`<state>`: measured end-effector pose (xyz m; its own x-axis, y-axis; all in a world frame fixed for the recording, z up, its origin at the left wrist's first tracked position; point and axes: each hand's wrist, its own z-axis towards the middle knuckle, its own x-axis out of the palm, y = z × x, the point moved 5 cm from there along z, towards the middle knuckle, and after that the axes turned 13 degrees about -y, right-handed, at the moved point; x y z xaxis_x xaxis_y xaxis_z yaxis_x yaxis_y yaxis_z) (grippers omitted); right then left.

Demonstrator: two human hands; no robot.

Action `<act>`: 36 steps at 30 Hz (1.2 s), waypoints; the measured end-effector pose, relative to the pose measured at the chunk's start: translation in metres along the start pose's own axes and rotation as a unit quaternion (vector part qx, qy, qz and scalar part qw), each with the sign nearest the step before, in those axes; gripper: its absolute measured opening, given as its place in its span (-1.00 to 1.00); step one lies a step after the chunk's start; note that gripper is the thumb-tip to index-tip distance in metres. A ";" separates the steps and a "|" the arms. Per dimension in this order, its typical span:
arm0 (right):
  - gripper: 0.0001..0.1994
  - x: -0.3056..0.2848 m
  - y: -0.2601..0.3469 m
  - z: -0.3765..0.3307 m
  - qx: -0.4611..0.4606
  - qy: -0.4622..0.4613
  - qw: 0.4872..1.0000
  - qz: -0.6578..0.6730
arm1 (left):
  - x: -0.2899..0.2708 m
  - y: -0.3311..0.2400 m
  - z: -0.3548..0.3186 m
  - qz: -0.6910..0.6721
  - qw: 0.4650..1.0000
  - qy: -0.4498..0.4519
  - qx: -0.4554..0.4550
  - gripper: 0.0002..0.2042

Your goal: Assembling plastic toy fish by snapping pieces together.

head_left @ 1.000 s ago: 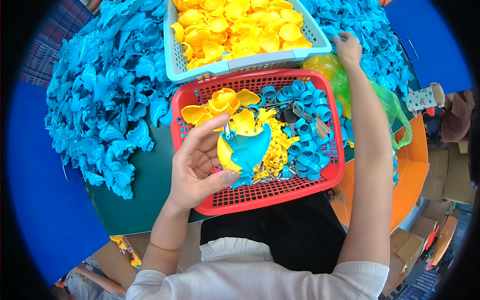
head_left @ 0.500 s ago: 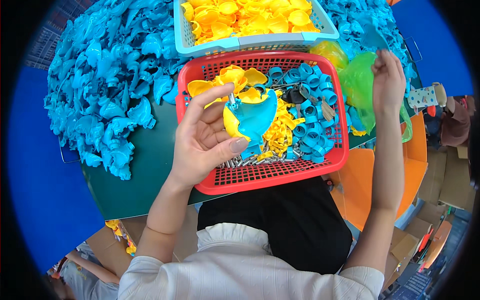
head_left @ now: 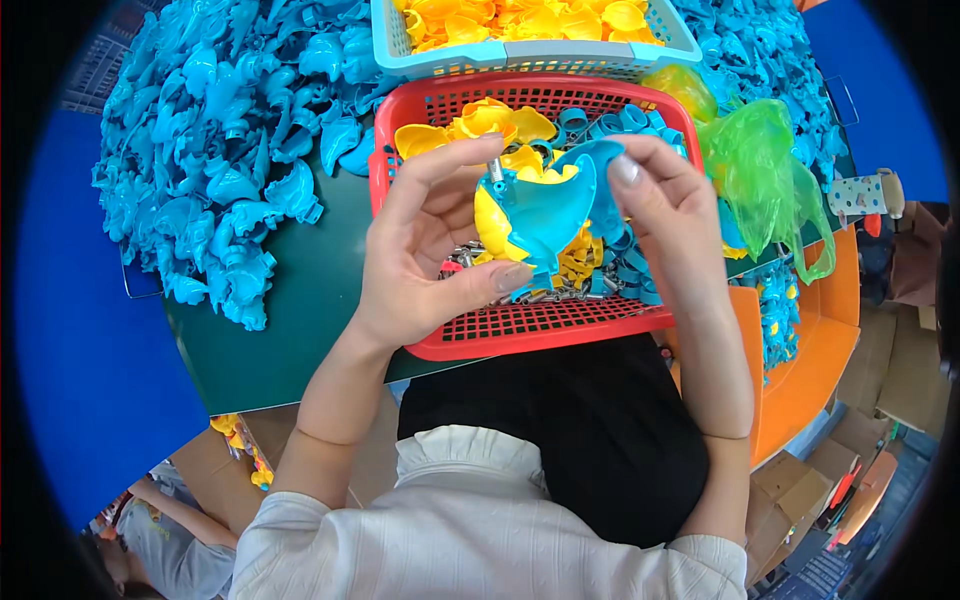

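My left hand (head_left: 425, 245) holds a blue and yellow plastic shell half (head_left: 550, 222) between thumb and fingers, its hollow side toward me. A small metal pin (head_left: 495, 171) stands at the shell's upper left, by my index fingertip. Pinched in my right hand (head_left: 680, 215) is a second blue plastic shell piece (head_left: 604, 195), close against the right side of the first; whether they touch I cannot tell. Both hands are above a red basket (head_left: 540, 344). In it lie yellow shell pieces (head_left: 485, 118), blue rings (head_left: 635, 120), small yellow parts (head_left: 580, 265) and metal pins.
A light blue basket (head_left: 550, 53) of yellow shells stands beyond the red one. Blue shell pieces are heaped at left (head_left: 215, 150) and far right (head_left: 760, 60). A green plastic bag (head_left: 750, 165) lies right. An orange chair (head_left: 825, 345) stands beside the table. Another person (head_left: 165, 535) is lower left.
My right hand has come in from the far-right heap beside the green bag, bringing a blue shell piece to the one in my left hand. The view has shifted slightly.
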<state>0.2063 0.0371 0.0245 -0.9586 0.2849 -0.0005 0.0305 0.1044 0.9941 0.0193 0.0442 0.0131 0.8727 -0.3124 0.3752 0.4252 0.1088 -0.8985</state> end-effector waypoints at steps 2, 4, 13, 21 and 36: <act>-0.66 0.010 -0.005 -0.008 0.004 0.084 0.992 0.095 | -0.002 0.002 0.000 -0.048 0.998 -0.021 -0.039 -0.30; -0.57 0.012 -0.011 -0.012 -0.031 0.134 0.985 0.103 | -0.004 0.001 0.003 -0.081 0.994 -0.047 -0.056 -0.32; -0.38 0.032 -0.006 -0.021 -0.282 0.125 0.951 -0.004 | -0.007 0.003 0.005 -0.112 0.990 -0.052 -0.067 -0.30; -0.48 0.024 -0.001 -0.016 -0.098 0.072 0.982 0.141 | -0.001 -0.004 0.002 0.150 0.978 -0.030 0.142 -0.29; -0.45 0.023 -0.013 -0.026 -0.117 0.112 0.977 0.139 | 0.009 -0.017 -0.003 0.324 0.883 0.006 0.341 -0.35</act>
<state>0.1766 0.0178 0.0147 -0.9614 0.0536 0.2700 0.2571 -0.1755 0.9503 0.0193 0.0366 0.0309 0.9849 0.0144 -0.1722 -0.1126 0.8096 -0.5761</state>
